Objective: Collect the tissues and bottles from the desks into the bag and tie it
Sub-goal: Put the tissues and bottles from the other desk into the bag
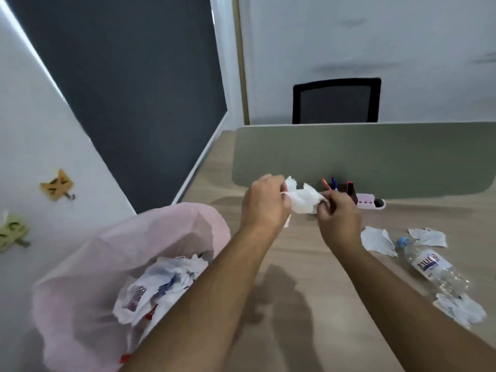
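From my remote seat I see both hands raised over the desk [295, 267], sharing one crumpled tissue [304, 201]. The left hand [264, 202] has its fingers curled round the tissue's left end. The right hand [338, 218] pinches the right end between thumb and fingertips. The tissue hangs between them, clear of the desk, just in front of the pen holder [371, 204] and the green divider [362, 157].

The pink bag [80, 264] stands open at the desk's left edge, below my left forearm, with white tissues and some coloured scraps already inside.

To the right, a clear bottle [432, 267] with a blue cap lies on its side on the desk. A flat tissue [377, 241] lies just beside its cap, a torn one [428, 237] lies behind it, and a crumpled heap [460, 310] touches its base.

A black chair [336, 102] stands beyond the divider. Two cat-shaped hooks [57, 184] hang on the left wall.
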A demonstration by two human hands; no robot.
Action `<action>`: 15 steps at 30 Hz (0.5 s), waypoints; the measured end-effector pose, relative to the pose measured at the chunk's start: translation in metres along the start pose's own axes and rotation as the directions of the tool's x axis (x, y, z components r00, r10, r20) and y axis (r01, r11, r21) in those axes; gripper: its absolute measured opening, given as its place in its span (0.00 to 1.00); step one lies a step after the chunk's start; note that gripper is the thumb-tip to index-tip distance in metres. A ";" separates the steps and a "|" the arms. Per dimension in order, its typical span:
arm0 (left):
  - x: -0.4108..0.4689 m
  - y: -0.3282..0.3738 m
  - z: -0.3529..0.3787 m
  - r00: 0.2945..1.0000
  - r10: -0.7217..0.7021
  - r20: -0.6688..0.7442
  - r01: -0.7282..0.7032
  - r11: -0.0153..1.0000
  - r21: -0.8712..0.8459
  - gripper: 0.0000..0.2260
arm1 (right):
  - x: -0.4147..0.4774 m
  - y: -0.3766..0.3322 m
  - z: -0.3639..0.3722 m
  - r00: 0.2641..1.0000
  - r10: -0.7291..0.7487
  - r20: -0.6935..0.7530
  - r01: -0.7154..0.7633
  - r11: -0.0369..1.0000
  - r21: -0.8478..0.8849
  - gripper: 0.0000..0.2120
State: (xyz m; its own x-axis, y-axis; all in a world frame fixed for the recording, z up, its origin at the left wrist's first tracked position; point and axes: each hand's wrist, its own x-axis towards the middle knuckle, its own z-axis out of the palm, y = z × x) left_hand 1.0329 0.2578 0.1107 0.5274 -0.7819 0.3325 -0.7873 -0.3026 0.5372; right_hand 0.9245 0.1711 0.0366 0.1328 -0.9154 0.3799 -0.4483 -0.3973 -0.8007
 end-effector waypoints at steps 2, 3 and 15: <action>-0.011 -0.007 -0.057 0.986 0.030 -0.165 -0.022 0.998 0.050 0.04 | -0.007 -0.053 -0.004 0.994 -0.096 -0.049 0.101 0.988 0.113 0.08; -0.017 -0.018 -0.083 0.970 0.024 -0.241 -0.006 0.997 0.075 0.03 | -0.014 -0.079 -0.004 0.987 -0.153 -0.053 0.160 0.974 0.161 0.08; -0.116 -0.178 -0.147 0.863 -0.476 0.171 0.340 0.796 0.501 0.16 | -0.143 -0.152 0.075 0.392 -0.395 0.831 0.762 0.646 -0.053 0.27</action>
State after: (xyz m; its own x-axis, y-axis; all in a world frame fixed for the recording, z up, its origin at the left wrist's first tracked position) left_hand 1.1593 0.4828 0.0905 0.7753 -0.6234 -0.1015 -0.6072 -0.7799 0.1519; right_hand 1.0399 0.3576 0.0688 0.9635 -0.2552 0.0805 -0.2348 -0.9505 -0.2034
